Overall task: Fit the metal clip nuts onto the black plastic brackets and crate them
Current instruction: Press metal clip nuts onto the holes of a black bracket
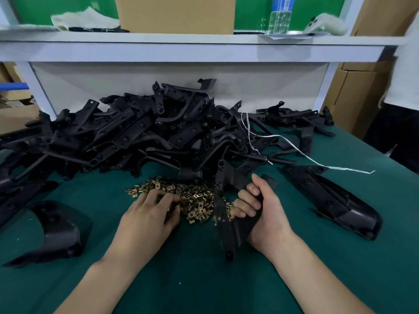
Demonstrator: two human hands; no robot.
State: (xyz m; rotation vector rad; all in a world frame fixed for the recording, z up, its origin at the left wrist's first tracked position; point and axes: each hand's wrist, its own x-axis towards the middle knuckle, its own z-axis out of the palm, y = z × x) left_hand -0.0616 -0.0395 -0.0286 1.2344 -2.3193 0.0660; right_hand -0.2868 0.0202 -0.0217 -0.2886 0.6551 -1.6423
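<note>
Head view — our right hand [263, 214] is clenched around a black bracket [226, 225], its long arm sticking out below the fingers. Our left hand [147, 214] lies spread on the brass clip nuts [195, 200] — grip unclear. Beyond our fingertips lies the bracket pile [140, 134].

Cardboard box [175, 13] and water bottle [280, 18] on shelf [181, 45].

Black brackets [136, 132], brass-gold clip nuts [195, 200]
</note>
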